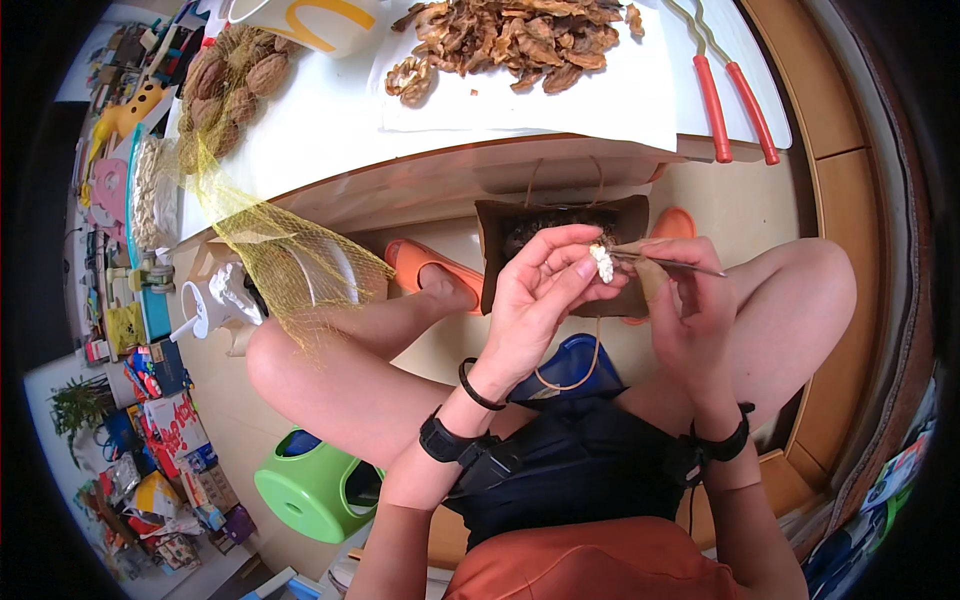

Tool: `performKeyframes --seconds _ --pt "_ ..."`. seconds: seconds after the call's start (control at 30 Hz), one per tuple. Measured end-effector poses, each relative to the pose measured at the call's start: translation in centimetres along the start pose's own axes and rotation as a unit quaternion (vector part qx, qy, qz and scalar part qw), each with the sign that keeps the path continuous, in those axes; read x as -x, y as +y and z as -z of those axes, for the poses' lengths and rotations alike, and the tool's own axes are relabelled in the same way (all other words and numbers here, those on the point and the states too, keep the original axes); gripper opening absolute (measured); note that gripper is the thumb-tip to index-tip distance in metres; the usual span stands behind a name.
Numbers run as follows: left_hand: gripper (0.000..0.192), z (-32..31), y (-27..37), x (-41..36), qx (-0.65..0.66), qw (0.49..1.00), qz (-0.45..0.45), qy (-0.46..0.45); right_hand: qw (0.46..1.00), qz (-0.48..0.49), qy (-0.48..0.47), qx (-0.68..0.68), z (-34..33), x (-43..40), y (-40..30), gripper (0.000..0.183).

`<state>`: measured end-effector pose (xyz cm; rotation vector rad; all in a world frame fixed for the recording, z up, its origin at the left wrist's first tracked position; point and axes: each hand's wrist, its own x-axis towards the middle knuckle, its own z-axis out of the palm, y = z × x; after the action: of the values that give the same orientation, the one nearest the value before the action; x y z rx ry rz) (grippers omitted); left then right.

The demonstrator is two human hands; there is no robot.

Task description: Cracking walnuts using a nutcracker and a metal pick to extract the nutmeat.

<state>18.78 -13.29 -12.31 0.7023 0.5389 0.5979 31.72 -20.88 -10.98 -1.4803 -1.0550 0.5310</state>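
Between the fingertips of my left hand (551, 281) is a pale peeled walnut kernel piece (601, 263). My right hand (691, 300) grips a thin metal pointed tool (686, 265), its tip at the kernel; finger covers are on some right fingertips. Both hands are above an open brown paper bag (491, 259) with dark scraps inside. On the white table, brown walnut skins or kernel pieces (517, 37) lie heaped on white paper (637, 112), beside a walnut half (409, 80). Whole walnuts (266, 73) sit in a yellow net bag (292, 255) that hangs over the edge.
Red-handled pliers or crackers (712, 109) lie at the table's right. A white cup (307, 22) stands at the back, and a bag of pale pieces (150, 191) at the left edge. A green stool (315, 487) and a blue container (574, 367) are below.
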Motion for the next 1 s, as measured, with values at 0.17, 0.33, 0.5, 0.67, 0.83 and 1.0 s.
performKeyframes --seconds 0.17,0.33,0.5,0.67,0.83,1.0 --pt "0.03 0.1 0.2 0.1 0.055 0.997 0.052 -0.005 1.0 0.007 -0.003 0.005 0.0 0.0 0.1 0.021" --pt "0.038 0.2 0.1 0.1 0.073 0.993 0.087 -0.013 0.999 0.036 0.002 0.039 0.0 -0.2 -0.5 0.02" --pt "0.047 -0.4 0.9 0.1 0.163 0.981 0.103 -0.017 0.996 -0.005 0.018 0.09 0.6 -0.4 -0.6 0.017" --pt "0.049 0.1 1.3 0.0 0.225 0.968 0.108 -0.034 0.992 0.063 -0.021 0.111 0.7 -0.7 -0.6 0.018" --pt "0.045 0.5 1.2 -0.2 0.257 0.957 0.131 -0.011 0.993 0.042 -0.08 0.077 0.8 -0.9 -0.3 0.019" --pt "0.02 0.8 0.1 -0.1 -0.002 0.994 0.082 0.073 0.995 -0.035 -0.085 0.029 0.7 -0.9 0.1 0.02"
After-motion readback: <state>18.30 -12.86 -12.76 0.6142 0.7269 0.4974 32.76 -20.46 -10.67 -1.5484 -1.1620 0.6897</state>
